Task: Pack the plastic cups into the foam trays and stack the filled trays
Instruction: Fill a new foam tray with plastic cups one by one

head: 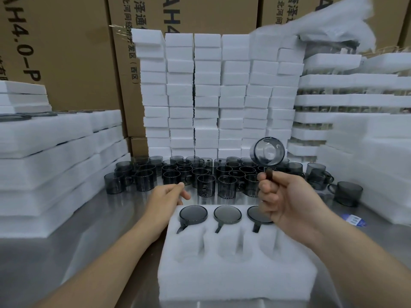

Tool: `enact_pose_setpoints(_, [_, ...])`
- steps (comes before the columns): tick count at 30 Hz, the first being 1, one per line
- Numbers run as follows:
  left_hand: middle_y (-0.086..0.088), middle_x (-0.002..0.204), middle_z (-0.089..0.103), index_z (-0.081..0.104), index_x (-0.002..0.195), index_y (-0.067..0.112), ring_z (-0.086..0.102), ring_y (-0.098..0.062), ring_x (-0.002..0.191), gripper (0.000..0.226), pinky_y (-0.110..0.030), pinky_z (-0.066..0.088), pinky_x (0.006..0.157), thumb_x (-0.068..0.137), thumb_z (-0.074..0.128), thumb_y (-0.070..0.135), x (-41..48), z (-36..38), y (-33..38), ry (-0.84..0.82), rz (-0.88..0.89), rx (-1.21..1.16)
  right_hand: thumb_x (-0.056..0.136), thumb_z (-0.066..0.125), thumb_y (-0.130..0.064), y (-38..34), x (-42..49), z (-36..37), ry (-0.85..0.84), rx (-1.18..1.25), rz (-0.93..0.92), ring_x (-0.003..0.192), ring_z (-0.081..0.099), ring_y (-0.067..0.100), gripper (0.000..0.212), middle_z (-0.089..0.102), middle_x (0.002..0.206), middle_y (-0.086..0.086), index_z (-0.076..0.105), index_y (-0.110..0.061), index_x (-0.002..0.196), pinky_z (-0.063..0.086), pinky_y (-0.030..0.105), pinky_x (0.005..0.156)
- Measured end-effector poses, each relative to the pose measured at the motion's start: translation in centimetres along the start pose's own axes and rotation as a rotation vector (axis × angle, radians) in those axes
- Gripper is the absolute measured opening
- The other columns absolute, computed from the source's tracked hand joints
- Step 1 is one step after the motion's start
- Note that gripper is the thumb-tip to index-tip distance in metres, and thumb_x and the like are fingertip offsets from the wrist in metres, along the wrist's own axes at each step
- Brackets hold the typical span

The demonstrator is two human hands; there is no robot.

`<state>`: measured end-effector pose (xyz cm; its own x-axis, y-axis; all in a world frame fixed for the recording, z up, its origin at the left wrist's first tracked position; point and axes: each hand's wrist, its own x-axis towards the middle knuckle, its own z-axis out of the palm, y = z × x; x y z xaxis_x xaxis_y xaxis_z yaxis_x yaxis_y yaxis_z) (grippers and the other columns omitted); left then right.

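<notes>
Right hand (pixel 287 201) fingers pinch the handle of a raised cup (pixel 268 153), handle at 6 o'clock, directly above the foam tray (pixel 235 283) with its empty near-row pockets (pixel 270 247); left hand (pixel 169 196), fingers loosely open, sits at 9 o'clock, farther off.

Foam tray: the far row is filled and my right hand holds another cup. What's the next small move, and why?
Probably lower the cup that the right hand holds by its handle into the near-right pocket of the foam tray. All three near pockets look empty, that one lies nearest the hand, and the left hand holds nothing.
</notes>
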<state>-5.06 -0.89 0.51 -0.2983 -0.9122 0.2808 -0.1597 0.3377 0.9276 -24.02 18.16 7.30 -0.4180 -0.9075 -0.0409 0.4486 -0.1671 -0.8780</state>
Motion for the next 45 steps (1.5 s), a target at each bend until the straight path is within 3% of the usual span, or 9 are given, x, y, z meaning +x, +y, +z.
enact_pose_setpoints(5, [0.0, 0.054, 0.057, 0.078, 0.067, 0.015, 0.056, -0.02, 0.062, 0.051, -0.039, 0.05, 0.081, 0.11, 0.057, 0.032, 0.1, -0.1, -0.2, -0.008, 0.001, 0.003, 0.109, 0.037, -0.019, -0.2, -0.1, 0.0, -0.02, 0.04, 0.029, 0.038, 0.035, 0.006, 0.03, 0.047, 0.056, -0.005, 0.054, -0.015, 0.085, 0.021, 0.018, 0.041])
enact_pose_setpoints(12, [0.002, 0.051, 0.056, 0.078, 0.065, 0.018, 0.055, -0.006, 0.051, 0.051, -0.033, 0.045, 0.074, 0.11, 0.057, 0.031, 0.3, 0.0, -0.4, -0.013, 0.009, 0.01, 0.108, 0.038, -0.02, -0.3, -0.2, 0.3, -0.056, 0.038, -0.001, 0.041, 0.036, 0.006, 0.027, 0.047, 0.059, -0.005, 0.054, -0.015, 0.086, 0.021, 0.019, 0.043])
enact_pose_setpoints(17, [0.0, 0.051, 0.057, 0.078, 0.066, 0.016, 0.058, -0.003, 0.054, 0.051, -0.036, 0.049, 0.08, 0.11, 0.057, 0.031, 0.3, -0.1, -0.5, -0.011, 0.01, 0.007, 0.11, 0.039, -0.024, -0.4, -0.2, 0.2, -0.045, 0.008, -0.031, 0.043, 0.035, 0.007, 0.028, 0.049, 0.06, -0.005, 0.055, -0.016, 0.089, 0.023, 0.019, 0.042])
enact_pose_setpoints(22, [0.002, 0.051, 0.058, 0.078, 0.066, 0.021, 0.058, -0.014, 0.058, 0.051, -0.04, 0.054, 0.087, 0.11, 0.056, 0.033, 0.3, -0.2, -0.4, -0.021, 0.006, 0.017, 0.11, 0.047, -0.032, -0.5, -0.2, 0.0, -0.039, -0.068, -0.102, 0.046, 0.03, 0.007, 0.027, 0.042, 0.061, -0.007, 0.059, -0.015, 0.093, 0.023, 0.019, 0.043])
enact_pose_setpoints(26, [0.002, 0.054, 0.059, 0.079, 0.066, 0.021, 0.058, -0.019, 0.063, 0.05, -0.038, 0.051, 0.08, 0.11, 0.057, 0.033, 0.4, -0.2, -0.4, -0.018, 0.009, 0.017, 0.105, 0.058, -0.038, -0.6, -0.2, 0.0, -0.088, -0.098, -0.139, 0.049, 0.033, 0.006, 0.025, 0.039, 0.062, -0.009, 0.06, -0.019, 0.089, 0.025, 0.018, 0.043])
enact_pose_setpoints(32, [0.003, 0.055, 0.059, 0.079, 0.066, 0.022, 0.058, -0.02, 0.066, 0.05, -0.042, 0.051, 0.083, 0.109, 0.057, 0.035, 0.5, -0.1, -0.6, -0.016, 0.007, 0.028, 0.093, 0.071, -0.04, -0.1, -0.2, 0.0, -0.104, -0.212, -0.178, 0.053, 0.035, 0.008, 0.024, 0.036, 0.064, -0.007, 0.062, -0.018, 0.089, 0.026, 0.02, 0.045])
enact_pose_setpoints(37, [0.006, 0.051, 0.057, 0.078, 0.065, 0.022, 0.056, -0.019, 0.062, 0.05, -0.05, 0.055, 0.093, 0.109, 0.058, 0.033, 0.6, -0.1, -0.7, -0.023, 0.007, 0.029, 0.083, 0.084, -0.047, -0.2, -0.8, 0.3, -0.165, -0.364, -0.223, 0.057, 0.041, 0.011, 0.042, 0.031, 0.069, -0.002, 0.05, -0.023, 0.077, 0.031, 0.021, 0.05])
enact_pose_setpoints(42, [0.005, 0.053, 0.058, 0.079, 0.066, 0.022, 0.059, -0.018, 0.065, 0.048, -0.046, 0.055, 0.094, 0.108, 0.058, 0.033, 0.7, -0.2, -0.8, -0.03, 0.025, 0.031, 0.095, 0.07, -0.049, 0.5, -1.8, 1.2, -0.273, -0.582, -0.281, 0.055, 0.049, 0.012, 0.045, 0.039, 0.063, -0.001, 0.048, -0.023, 0.067, 0.037, 0.02, 0.053])
enact_pose_setpoints(45, [0.006, 0.057, 0.06, 0.079, 0.066, 0.02, 0.062, -0.018, 0.073, 0.048, -0.037, 0.051, 0.083, 0.108, 0.058, 0.031, 0.7, -0.2, -1.0, -0.018, 0.041, 0.025, 0.102, 0.067, -0.045, 1.3, -2.7, 1.9, -0.386, -0.713, -0.327, 0.056, 0.053, 0.013, 0.04, 0.05, 0.06, -0.003, 0.056, -0.022, 0.072, 0.039, 0.018, 0.053])
